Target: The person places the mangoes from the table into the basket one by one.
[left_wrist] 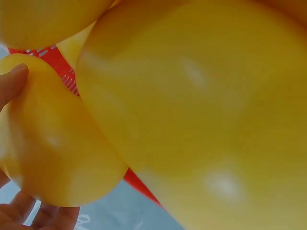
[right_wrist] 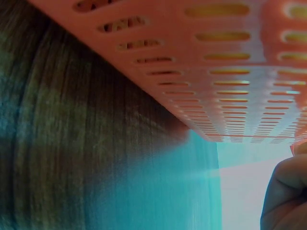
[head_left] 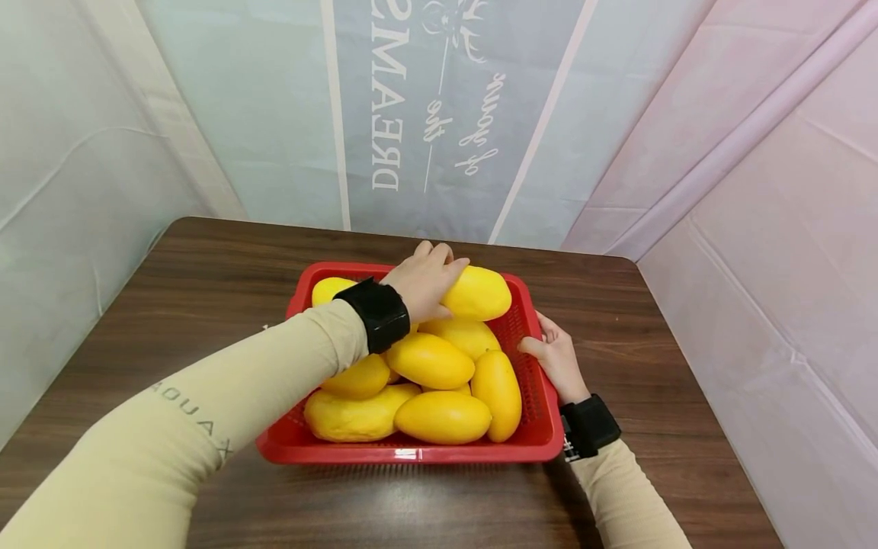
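Observation:
A red plastic basket with slotted walls stands on the table, filled with several yellow mangoes. My left hand reaches across it and grips one mango at the back right. In the left wrist view the thumb lies on one side of that mango and the fingers curl under the other; a nearer mango fills much of that view. At the basket's right side, my right hand holds the rim, thumb over the top. The right wrist view looks along the basket's slotted outer wall.
The dark wooden table extends on both sides of the basket. A grey-blue printed cloth hangs behind it, with pale sheets at the left and right.

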Demonstrator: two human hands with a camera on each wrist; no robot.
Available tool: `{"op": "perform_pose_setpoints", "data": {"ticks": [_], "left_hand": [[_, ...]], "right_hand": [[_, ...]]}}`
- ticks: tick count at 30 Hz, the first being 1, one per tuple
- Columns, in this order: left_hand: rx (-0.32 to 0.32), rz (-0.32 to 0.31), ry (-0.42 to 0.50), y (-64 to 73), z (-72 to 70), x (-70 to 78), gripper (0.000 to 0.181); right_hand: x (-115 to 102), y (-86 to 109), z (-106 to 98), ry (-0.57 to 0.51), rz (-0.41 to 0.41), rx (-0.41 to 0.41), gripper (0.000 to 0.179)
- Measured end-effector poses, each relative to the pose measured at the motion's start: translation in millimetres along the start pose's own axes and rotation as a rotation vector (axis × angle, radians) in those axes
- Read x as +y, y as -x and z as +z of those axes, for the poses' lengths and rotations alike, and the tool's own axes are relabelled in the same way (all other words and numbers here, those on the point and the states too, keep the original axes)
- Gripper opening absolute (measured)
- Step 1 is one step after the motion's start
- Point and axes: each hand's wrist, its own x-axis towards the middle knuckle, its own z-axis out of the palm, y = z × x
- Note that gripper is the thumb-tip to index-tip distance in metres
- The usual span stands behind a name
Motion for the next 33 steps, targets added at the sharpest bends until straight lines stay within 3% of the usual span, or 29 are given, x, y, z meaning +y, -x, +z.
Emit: {"op": "perform_pose_setpoints", "data": {"ticks": [20,33], "left_hand": [[-0.065,0.049,-0.034,-8.2,4.9,4.9,0.074],[-0.131,0.056,0.062,-5.5,6.2,6.1,0.08]], "right_hand": [[-1.1,0.7,0.2,-0.034,0.0,-0.014,0.062],[0.7,0.7,-0.8,-0.04,-0.009,-0.017,0.061]]}}
